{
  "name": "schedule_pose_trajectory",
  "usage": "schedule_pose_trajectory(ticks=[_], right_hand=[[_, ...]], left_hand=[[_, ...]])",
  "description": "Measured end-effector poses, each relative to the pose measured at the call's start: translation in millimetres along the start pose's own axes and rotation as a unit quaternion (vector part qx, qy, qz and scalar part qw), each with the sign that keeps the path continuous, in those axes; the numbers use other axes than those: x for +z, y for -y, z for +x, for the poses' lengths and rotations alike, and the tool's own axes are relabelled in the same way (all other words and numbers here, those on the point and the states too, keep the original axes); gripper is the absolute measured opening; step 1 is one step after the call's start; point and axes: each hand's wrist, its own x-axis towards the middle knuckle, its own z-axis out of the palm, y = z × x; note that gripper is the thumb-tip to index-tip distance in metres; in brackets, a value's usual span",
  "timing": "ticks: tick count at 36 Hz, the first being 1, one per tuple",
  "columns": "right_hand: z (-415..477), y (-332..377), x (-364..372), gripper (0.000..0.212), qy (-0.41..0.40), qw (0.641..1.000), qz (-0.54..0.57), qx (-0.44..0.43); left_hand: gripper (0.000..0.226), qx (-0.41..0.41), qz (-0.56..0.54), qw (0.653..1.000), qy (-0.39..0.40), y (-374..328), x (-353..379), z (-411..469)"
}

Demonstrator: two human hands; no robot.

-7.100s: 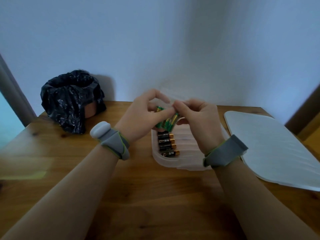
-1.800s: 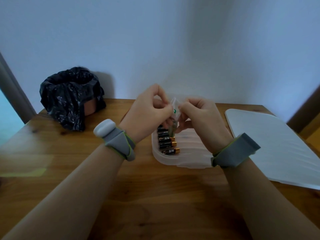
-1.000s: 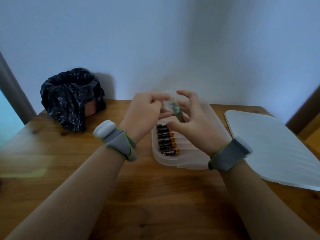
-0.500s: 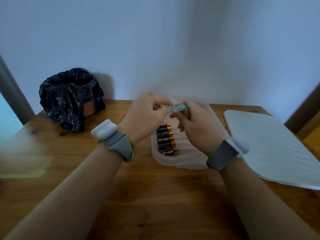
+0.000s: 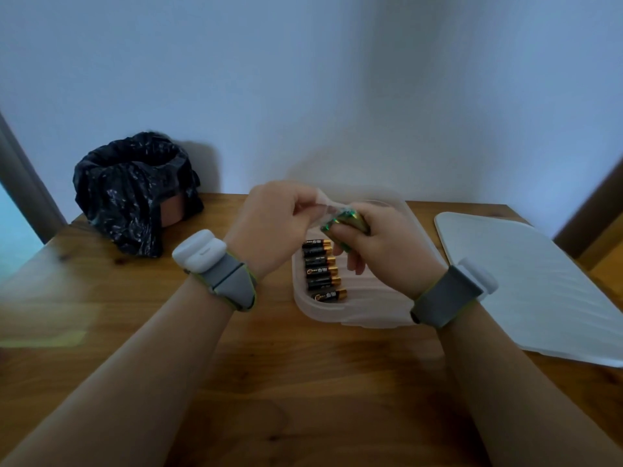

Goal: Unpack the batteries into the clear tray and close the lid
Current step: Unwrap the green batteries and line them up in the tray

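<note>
Right hand (image 5: pixel 381 244) gripping green batteries (image 5: pixel 347 221), left hand (image 5: pixel 269 227) pinching what looks like clear wrapper (image 5: pixel 325 205), both hovering over clear tray (image 5: pixel 371 305) holding six black batteries (image 5: pixel 322 269).

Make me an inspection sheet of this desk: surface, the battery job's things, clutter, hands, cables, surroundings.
Surface: wooden table, grain and knots showing.
Job's things: clear tray with its lid open behind the hands; a row of black batteries lies along its left side; green batteries and a clear wrapper are held above it.
Clutter: bin lined with a black bag, back left; white board lying flat on the right.
Hands: left hand pinches the wrapper; right hand grips the green batteries; grey wrist bands on both arms.
Cables: nothing seen.
Surroundings: pale wall behind the table.
</note>
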Motion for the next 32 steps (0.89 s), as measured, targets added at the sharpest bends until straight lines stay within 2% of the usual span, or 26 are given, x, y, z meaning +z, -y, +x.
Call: schedule_pose_trajectory(ticks=[5, 18, 21, 28, 32], right_hand=[[-1.1, 2.0, -0.6, 0.007, -0.002, 0.996, 0.086, 0.013], [0.7, -9.6, 0.0, 0.002, 0.012, 0.998, 0.062, -0.020], [1.1, -10.9, 1.2, 0.010, 0.007, 0.998, 0.061, -0.029], [3.0, -12.4, -1.3, 0.012, -0.009, 0.986, 0.164, -0.028], [6.5, -21.6, -3.5, 0.012, -0.032, 0.985, 0.170, -0.017]], left_hand=[[0.011, -0.029, -0.064, 0.997, 0.040, 5.6, -5.0, 2.1], [0.015, -0.042, -0.034, 0.996, 0.066, 11.3, -0.2, 1.8], [0.018, -0.059, -0.025, 0.996, 0.063, 11.7, 1.8, 1.5], [0.018, -0.055, -0.034, 0.998, 0.007, 2.6, 0.4, 1.3], [0.016, -0.088, -0.071, 0.993, -0.037, 1.9, -1.7, 2.0]])
